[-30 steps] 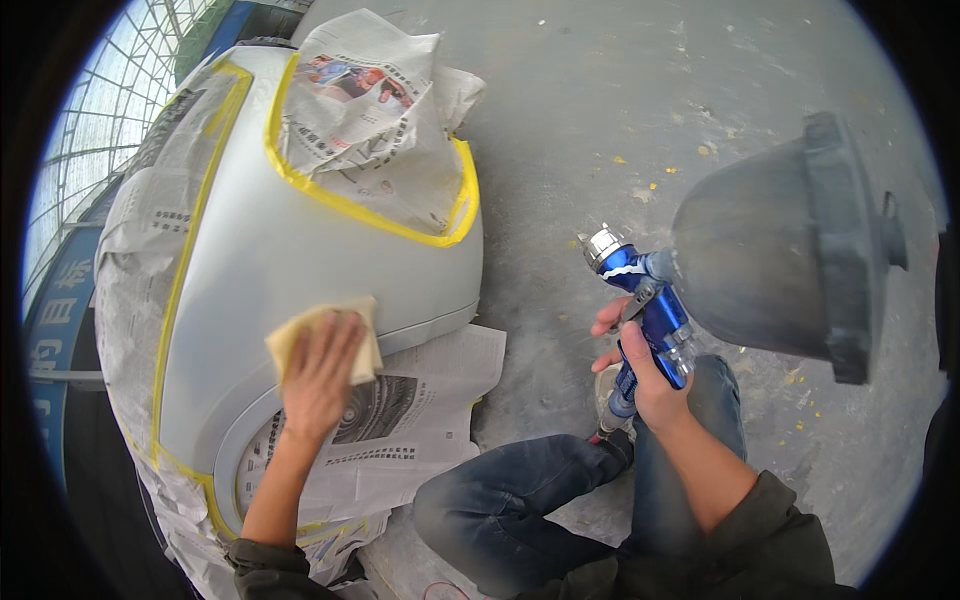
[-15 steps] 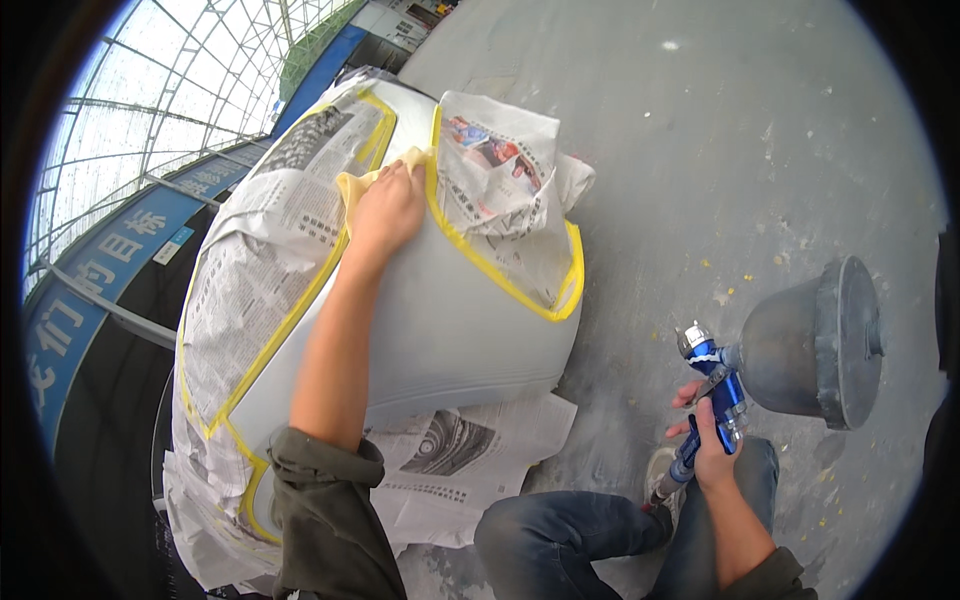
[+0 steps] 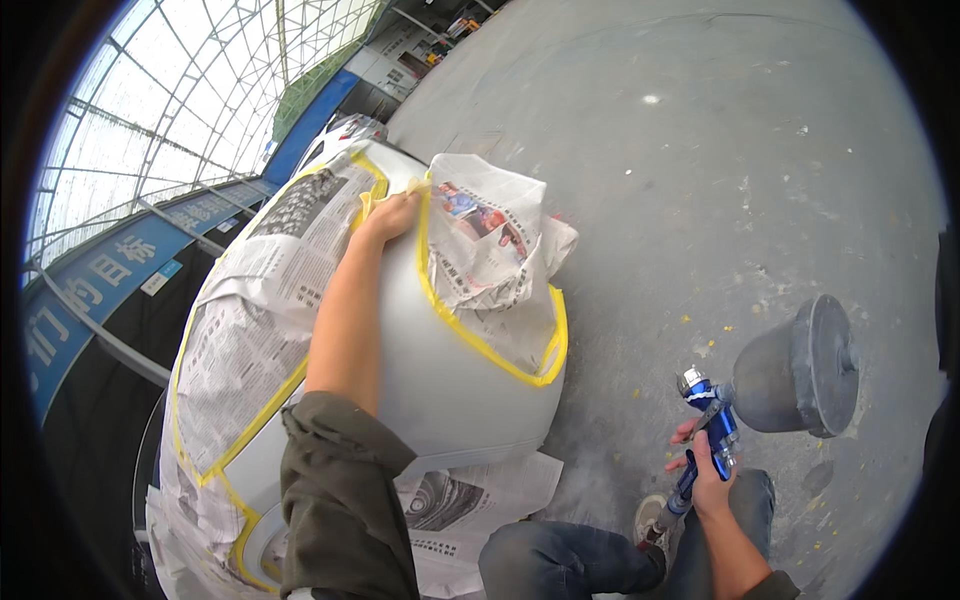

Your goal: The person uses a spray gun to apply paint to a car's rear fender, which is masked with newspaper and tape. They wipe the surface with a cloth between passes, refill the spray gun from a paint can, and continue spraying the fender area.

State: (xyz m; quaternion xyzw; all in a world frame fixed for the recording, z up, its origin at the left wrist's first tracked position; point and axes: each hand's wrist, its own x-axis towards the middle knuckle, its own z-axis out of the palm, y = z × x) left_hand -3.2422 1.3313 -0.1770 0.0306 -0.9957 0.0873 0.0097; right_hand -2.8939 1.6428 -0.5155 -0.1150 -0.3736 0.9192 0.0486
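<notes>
My left arm reaches far over a car body panel [image 3: 450, 390] in smooth light grey. My left hand [image 3: 395, 214] is closed on a yellow cloth [image 3: 369, 203], pressing it against the narrow strip between two masked areas. Its fingertips are partly hidden. Low on the right, my right hand [image 3: 711, 488] grips the handle of a blue spray gun [image 3: 718, 420], with some fingers sticking out. A large grey, lidded paint cup [image 3: 775, 375] is attached to the gun. The gun is held over the floor, apart from the panel.
Newspaper [image 3: 250, 330] edged with yellow masking tape [image 3: 468, 335] covers the window side. Another masking sheet [image 3: 490, 235] bulges up at the rear. More newspaper [image 3: 500, 500] hangs below the panel. My knee [image 3: 560, 560] is close by. A white car [image 3: 345, 135] stands beyond.
My left hand has slid the cloth farther along the strip, toward the far end. The view has shifted, so the panel appears lower. My right hand still holds the spray gun.
</notes>
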